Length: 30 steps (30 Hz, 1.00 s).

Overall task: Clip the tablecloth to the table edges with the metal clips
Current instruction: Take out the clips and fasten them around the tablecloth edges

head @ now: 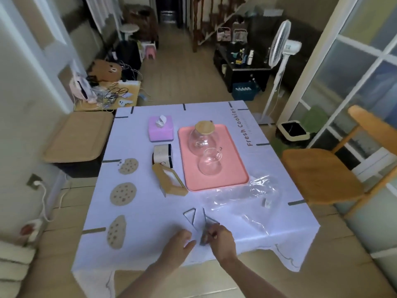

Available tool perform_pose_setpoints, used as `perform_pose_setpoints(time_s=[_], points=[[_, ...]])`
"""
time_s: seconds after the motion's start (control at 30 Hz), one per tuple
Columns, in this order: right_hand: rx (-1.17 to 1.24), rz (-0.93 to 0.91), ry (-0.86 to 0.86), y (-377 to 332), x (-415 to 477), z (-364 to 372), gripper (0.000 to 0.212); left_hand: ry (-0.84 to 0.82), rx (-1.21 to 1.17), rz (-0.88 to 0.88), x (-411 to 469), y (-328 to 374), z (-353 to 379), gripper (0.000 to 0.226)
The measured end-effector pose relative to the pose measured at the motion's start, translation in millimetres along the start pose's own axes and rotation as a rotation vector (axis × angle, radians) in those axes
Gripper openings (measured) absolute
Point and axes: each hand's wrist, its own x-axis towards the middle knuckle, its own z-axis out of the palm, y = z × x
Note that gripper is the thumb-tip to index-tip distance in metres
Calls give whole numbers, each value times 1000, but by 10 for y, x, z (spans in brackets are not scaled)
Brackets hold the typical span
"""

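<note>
Metal clip [203, 237], a thin piece of grey wire, sits near the lower middle of the frame, just above the counter's near edge. Our right grip [222, 238] pinches its lower end, fingers curled round it. Its long axis runs almost straight up the frame, and the upper end points away from us toward the pink tray [236, 168]. It is blurred, so we cannot tell its exact shape.

Just left of it, a second clip [193, 216] lies flat and free on the tablecloth [154, 211]. It is a bent-wire triangle, long axis also up and down the frame, narrowest corner toward us.

Our left grip [180, 241] rests released on the cloth with relaxed fingers, thumb just beside the held clip, grasping nothing.

The tablecloth is pale lilac-white, with three brown cookies printed down its left side and "Fresh Cookies" along its right. It drapes over the near edge, and its lower right corner hangs in folds. Short dark bars [296, 202] sit across it at the counter's edges.

A lidded glass jar [204, 134] and a glass cup [210, 164] stand on the tray. A crumpled clear plastic bag [247, 194] lies to the right of the clips.
</note>
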Motion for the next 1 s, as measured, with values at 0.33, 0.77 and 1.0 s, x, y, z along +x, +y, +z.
perform_pose_setpoints(time_s=[0.33, 0.77, 1.0], points=[[55, -225, -53, 137, -209, -337, 31, 78, -464, -190, -315, 618, 376, 28], [521, -61, 77, 91, -699, 100, 18, 349, -270, 64, -519, 343, 334, 56], [422, -151, 148, 130, -775, 147, 45, 369, -329, 43, -555, 243, 336, 35]])
